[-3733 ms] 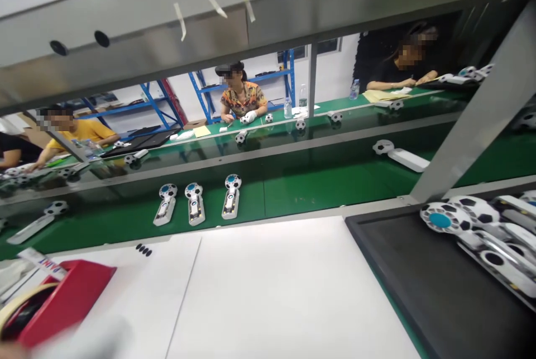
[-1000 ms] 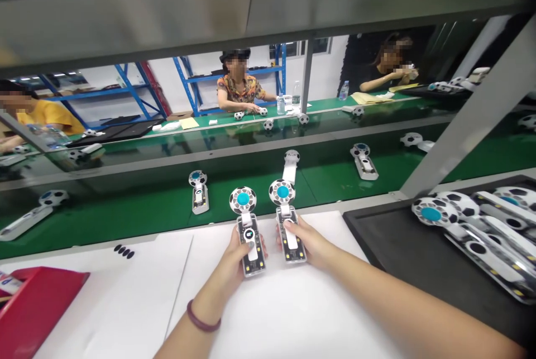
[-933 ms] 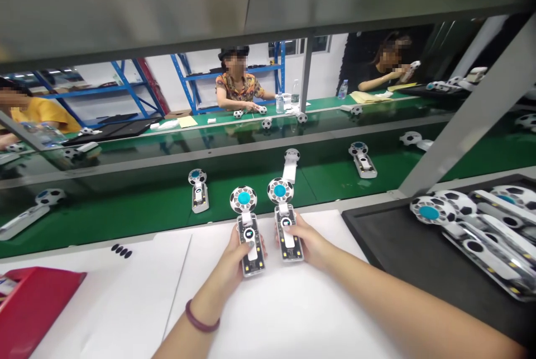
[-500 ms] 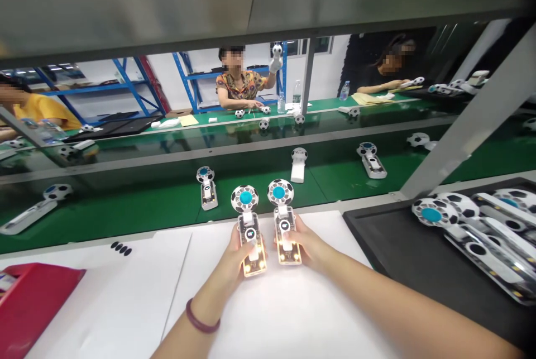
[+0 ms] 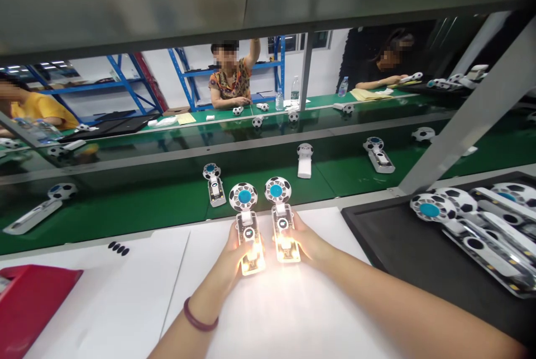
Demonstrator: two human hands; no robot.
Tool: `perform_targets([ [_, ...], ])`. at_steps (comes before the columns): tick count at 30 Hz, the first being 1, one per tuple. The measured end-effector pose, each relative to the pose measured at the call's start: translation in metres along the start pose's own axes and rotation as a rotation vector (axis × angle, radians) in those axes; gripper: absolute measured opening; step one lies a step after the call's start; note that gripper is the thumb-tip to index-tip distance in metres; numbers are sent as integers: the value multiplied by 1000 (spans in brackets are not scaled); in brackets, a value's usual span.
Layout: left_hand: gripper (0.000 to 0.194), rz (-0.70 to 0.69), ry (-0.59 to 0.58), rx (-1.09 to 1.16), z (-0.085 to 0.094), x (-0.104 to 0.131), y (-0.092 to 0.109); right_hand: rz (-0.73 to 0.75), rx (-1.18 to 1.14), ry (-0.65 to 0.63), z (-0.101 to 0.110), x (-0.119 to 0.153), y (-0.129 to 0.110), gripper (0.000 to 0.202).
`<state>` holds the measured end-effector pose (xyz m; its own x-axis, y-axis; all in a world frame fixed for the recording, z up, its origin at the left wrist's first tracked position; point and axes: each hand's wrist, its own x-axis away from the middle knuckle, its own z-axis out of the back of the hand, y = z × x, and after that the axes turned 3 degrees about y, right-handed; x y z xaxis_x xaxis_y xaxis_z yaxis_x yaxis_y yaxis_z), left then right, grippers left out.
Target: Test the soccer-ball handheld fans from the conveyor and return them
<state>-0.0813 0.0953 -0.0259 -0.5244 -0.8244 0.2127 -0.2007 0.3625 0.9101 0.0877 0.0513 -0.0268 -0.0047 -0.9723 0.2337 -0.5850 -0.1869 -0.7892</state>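
Note:
My left hand [image 5: 237, 250] is closed around a handheld gadget with a football-patterned head [image 5: 249, 244], its thumb on the front of the body. A similar football-headed gadget [image 5: 286, 236] is gripped in my right hand [image 5: 307, 242], thumb also on its front. Both have a round black-and-white head with a blue disc, a see-through body and a small round display. Bright warm lights glow at their lower ends. They are held side by side, a little apart, over a white work surface [image 5: 268, 320].
Beyond the surface, a green conveyor belt [image 5: 138, 202] carries several more gadgets. At right, a black tray [image 5: 389, 258] holds a pile of them. Black oval pieces [image 5: 119, 248] and a red bin [image 5: 37, 303] lie left. A metal post [image 5: 456, 108] rises at right. Co-workers sit opposite.
The lights on both held gadgets shine more brightly. Nearby gadgets on the belt have shifted slightly right. The co-worker opposite has raised an arm higher. My hands have barely moved.

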Motion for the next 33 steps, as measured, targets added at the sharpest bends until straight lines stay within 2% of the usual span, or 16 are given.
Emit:
perform_targets([
  [7,53,35,33,39,0,-1,0,-3,35,-5,4,-1,2,64],
  [16,43,30,-6,77,3,-5,-1,18,22,-46,6,-4,6,66],
  [21,42,30,11,81,2,-5,-1,21,27,-54,7,-4,6,66],
  [28,33,45,44,77,3,-7,-1,28,64,-92,8,-4,6,74],
  [30,33,89,47,71,7,-10,-5,25,83,-86,8,-5,5,77],
  [33,35,227,-28,32,12,-13,-9,86,67,-110,9,-3,-4,76],
])
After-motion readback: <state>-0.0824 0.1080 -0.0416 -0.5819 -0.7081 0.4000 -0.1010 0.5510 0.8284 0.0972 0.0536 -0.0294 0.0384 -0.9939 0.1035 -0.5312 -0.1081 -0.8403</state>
